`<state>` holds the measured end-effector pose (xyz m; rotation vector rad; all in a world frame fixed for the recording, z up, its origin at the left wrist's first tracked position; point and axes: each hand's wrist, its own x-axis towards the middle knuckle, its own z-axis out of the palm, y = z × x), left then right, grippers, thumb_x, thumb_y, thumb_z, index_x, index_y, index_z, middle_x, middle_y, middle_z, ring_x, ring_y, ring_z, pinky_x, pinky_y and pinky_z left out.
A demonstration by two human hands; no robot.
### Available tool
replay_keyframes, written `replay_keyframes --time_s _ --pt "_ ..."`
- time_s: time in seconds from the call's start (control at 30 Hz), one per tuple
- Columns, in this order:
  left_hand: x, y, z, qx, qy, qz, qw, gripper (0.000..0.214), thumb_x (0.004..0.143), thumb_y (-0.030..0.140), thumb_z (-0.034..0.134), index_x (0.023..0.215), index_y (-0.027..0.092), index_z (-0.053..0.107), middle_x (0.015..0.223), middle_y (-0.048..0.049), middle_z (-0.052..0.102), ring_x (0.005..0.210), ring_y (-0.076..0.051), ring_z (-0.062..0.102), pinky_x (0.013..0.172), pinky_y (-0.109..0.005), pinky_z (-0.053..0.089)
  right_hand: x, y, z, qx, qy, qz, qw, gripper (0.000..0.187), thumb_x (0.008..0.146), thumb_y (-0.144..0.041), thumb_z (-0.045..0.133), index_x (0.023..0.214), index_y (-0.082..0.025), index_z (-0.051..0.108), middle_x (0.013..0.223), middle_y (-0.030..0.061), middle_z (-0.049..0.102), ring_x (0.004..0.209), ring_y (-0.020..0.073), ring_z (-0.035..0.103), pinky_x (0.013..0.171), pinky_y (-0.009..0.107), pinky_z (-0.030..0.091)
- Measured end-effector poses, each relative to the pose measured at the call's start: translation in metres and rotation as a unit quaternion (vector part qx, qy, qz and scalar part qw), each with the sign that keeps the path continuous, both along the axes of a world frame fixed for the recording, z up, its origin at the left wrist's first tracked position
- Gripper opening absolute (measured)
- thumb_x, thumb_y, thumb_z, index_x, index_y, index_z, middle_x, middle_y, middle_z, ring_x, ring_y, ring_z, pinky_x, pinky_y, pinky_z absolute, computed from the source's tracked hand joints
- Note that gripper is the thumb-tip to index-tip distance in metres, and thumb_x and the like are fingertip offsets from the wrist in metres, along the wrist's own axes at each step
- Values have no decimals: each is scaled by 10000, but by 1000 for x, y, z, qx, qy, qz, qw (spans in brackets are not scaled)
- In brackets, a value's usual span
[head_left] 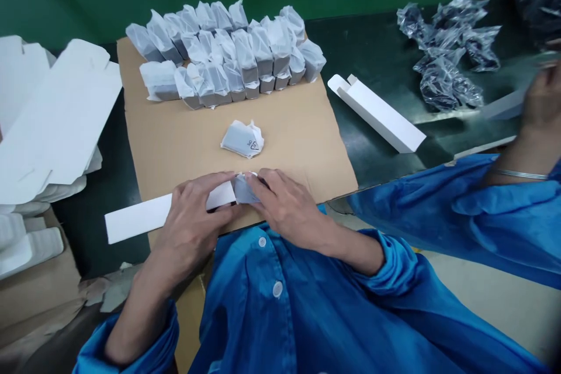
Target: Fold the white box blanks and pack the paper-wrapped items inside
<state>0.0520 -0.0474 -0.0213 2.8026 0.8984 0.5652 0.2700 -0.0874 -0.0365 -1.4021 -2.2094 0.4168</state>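
My left hand [193,216] is closed around a long white carton [138,219] lying near the table's front edge. At the carton's right end, my right hand [287,204] grips a small item wrapped in pale translucent film [245,190]. The wrapped item meets the carton's end; how far inside it reaches is hidden by my fingers. Just beyond my hands, a single wrapped piece [242,139] with dark printed marks rests on the brown cardboard sheet [302,146].
Several wrapped pieces [245,61] stand in rows at the back. Flat white cartons [56,117] are stacked at left. To the right lie a white carton [379,114] with its flap open and crumpled clear plastic bags [451,52]. A co-worker's hand [543,93] is at far right.
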Motion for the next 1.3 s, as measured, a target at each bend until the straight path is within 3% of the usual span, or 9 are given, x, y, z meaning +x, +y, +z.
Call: replay_keyframes --time_s 0.07,0.2,0.43,0.53,0.7,0.87,1.07,1.13,1.3 --pt "1 -2 -2 17 -14 4 1000 250 894 69 546 927 264 699 1319 -85 564 1172 -280 577 854 -420 473 2 1 -1 5 -10 35 999 363 1019 -235 444 1349 -108 525 1181 179 634 1072 267 612 922 450 569" --pt "0 -6 -8 49 -25 6 998 200 871 64 598 895 253 662 1292 -71 575 1169 -266 589 864 -424 499 16 5 -2 30 70 71 995 343 1013 -245 481 1333 -142 546 1244 148 624 1191 236 582 1023 419 533" --pt "-5 -10 -12 66 -32 19 997 199 875 80 615 948 262 648 1287 -28 561 1135 -233 590 891 -430 528 6 14 -7 12 171 53 984 291 981 -258 574 1255 -161 592 1245 117 673 1222 194 602 1056 381 517" --pt "-7 -13 -17 94 -43 31 994 237 850 92 667 997 278 661 1304 -37 560 1134 -230 581 914 -426 526 5 11 -7 15 159 61 985 279 983 -264 572 1250 -182 586 1234 107 686 1212 195 619 1034 382 537" --pt "-8 -22 -32 171 -67 37 982 332 781 84 747 1019 308 687 1259 -57 612 1081 -232 585 947 -446 513 7 -1 -12 99 107 71 987 347 972 -135 524 1319 -137 541 1298 161 646 1263 226 591 1027 392 543" --pt "-10 -27 -34 183 -78 44 979 386 775 86 749 1056 338 668 1201 -45 592 1060 -214 577 970 -435 515 7 11 -8 23 112 117 987 360 1006 -183 473 1363 -171 519 1343 130 632 1298 191 566 1087 396 506" --pt "-9 -27 -25 143 -97 102 980 463 749 72 760 1135 242 569 1243 -113 526 1124 -247 589 906 -402 555 14 30 2 -22 80 201 976 332 1012 -185 462 1337 -161 524 1359 138 616 1269 205 574 1039 403 523" --pt "-8 -27 -22 139 -88 114 980 510 760 84 757 1190 236 529 1250 -133 543 1141 -259 593 914 -415 554 8 33 0 -41 111 187 975 349 987 -182 518 1335 -174 516 1341 120 626 1263 205 577 1053 401 510" --pt "-5 -22 -18 100 -101 148 979 663 804 121 723 1370 294 425 1312 -137 527 1171 -281 587 912 -449 566 -17 32 -5 -143 233 15 962 510 867 -151 682 1343 -208 509 1334 98 592 1196 194 605 948 344 570"
